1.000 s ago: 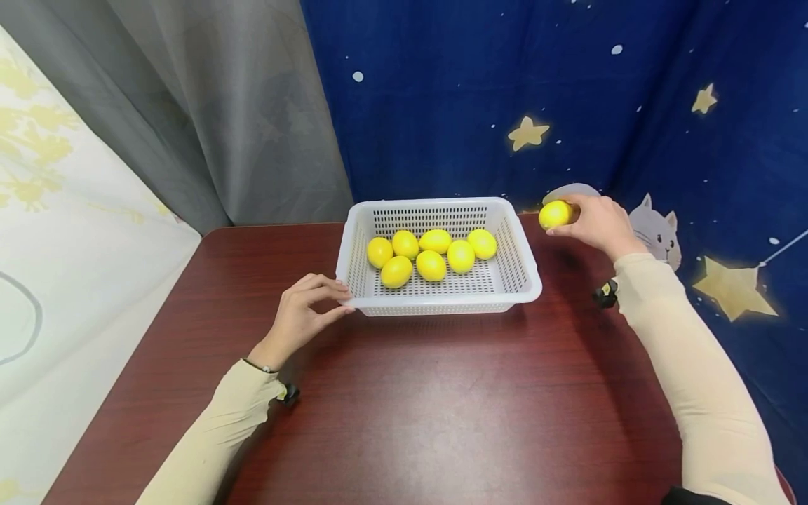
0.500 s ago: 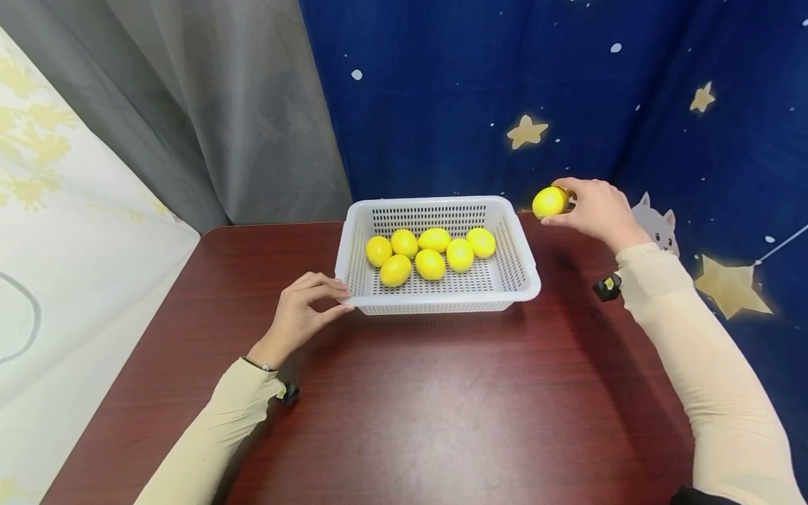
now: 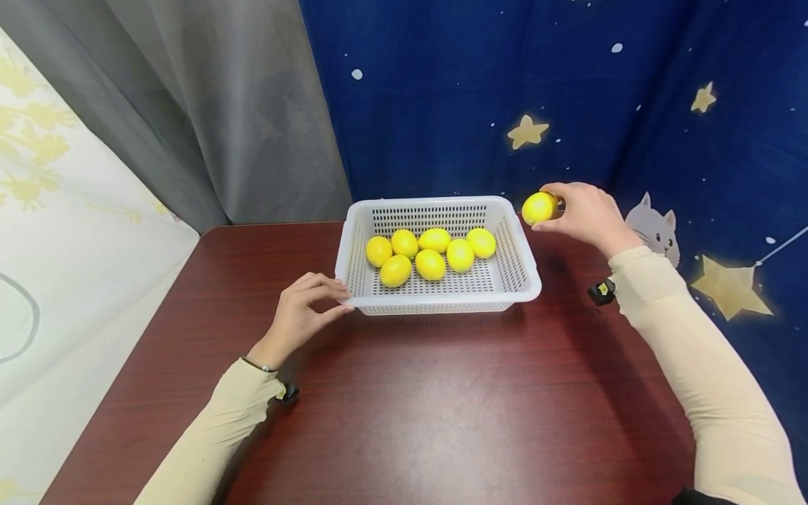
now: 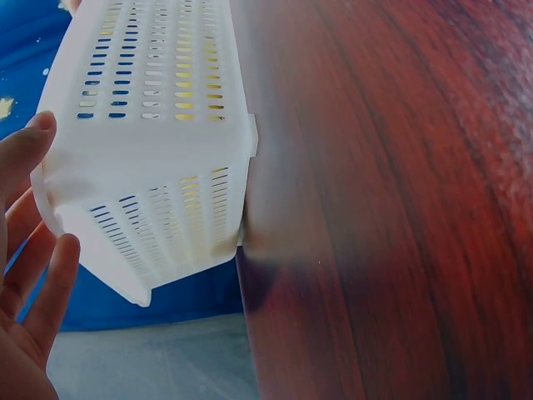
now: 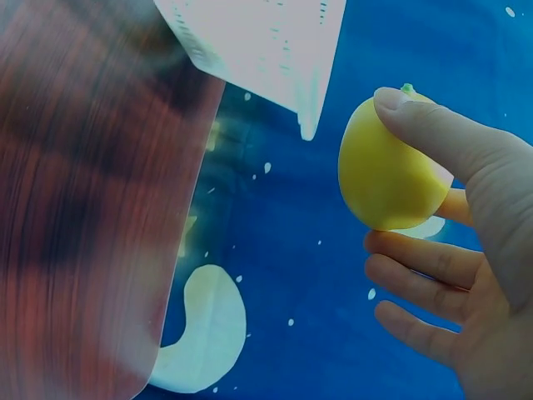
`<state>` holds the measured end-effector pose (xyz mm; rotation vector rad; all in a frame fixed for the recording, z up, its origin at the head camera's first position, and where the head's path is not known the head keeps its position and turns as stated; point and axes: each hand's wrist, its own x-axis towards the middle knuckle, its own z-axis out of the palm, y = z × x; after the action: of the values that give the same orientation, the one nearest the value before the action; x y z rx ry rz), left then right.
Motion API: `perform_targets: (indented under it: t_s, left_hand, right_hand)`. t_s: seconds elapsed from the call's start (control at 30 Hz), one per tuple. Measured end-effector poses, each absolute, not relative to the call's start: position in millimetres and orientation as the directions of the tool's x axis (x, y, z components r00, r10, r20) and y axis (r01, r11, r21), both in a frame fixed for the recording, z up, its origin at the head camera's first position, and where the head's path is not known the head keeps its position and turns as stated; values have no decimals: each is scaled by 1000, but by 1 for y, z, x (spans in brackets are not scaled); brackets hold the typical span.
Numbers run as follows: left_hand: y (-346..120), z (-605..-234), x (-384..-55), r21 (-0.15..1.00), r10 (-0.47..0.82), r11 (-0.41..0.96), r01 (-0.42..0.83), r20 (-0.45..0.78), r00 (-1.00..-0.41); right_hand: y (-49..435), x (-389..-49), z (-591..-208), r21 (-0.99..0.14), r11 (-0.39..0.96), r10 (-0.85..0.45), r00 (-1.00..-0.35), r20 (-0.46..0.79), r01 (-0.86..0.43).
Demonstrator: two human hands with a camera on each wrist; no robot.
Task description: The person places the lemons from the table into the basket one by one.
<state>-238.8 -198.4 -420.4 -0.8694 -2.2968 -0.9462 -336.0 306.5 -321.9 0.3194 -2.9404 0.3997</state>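
Observation:
A yellow lemon [image 3: 539, 209] is pinched between the thumb and fingers of my right hand [image 3: 590, 216], raised just off the basket's right end. In the right wrist view, this lemon [image 5: 387, 175] shows a green stem end near the thumb tip. Several more lemons [image 3: 431, 265] lie inside the white perforated basket [image 3: 435, 299], loosely in two rows toward its left and middle. My left hand [image 3: 301, 312] grips the basket's near left corner by the rim. The left wrist view has the thumb on one side of that rim and the fingers on the other.
The basket stands at the far edge of a dark red-brown wooden table [image 3: 429, 407]. Behind it hang a grey curtain [image 3: 252, 105] and a blue star-patterned curtain [image 3: 442, 91]. Pale patterned cloth [image 3: 76, 210] hangs at the left.
My right hand has carried the lemon left toward the basket, rising slightly and then dipping a little. The left hand and the basket have stayed in place.

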Motion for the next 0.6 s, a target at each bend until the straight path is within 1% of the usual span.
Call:
perform_targets:
  t_s: [0.1, 0.3, 0.6]
  left_hand:
    - [-199, -421, -239, 426, 363, 554, 715, 650, -668]
    - [-198, -421, -240, 423, 365, 560, 713, 647, -670]
    - [-199, -422, -240, 422, 360, 560, 713, 652, -668]
  right_hand:
    - [300, -337, -321, -235, 941, -204, -961, 186, -245]
    - [287, -336, -319, -172, 940, -258, -943, 212, -295]
    - [267, -337, -312, -175, 920, -316, -928, 195, -350]
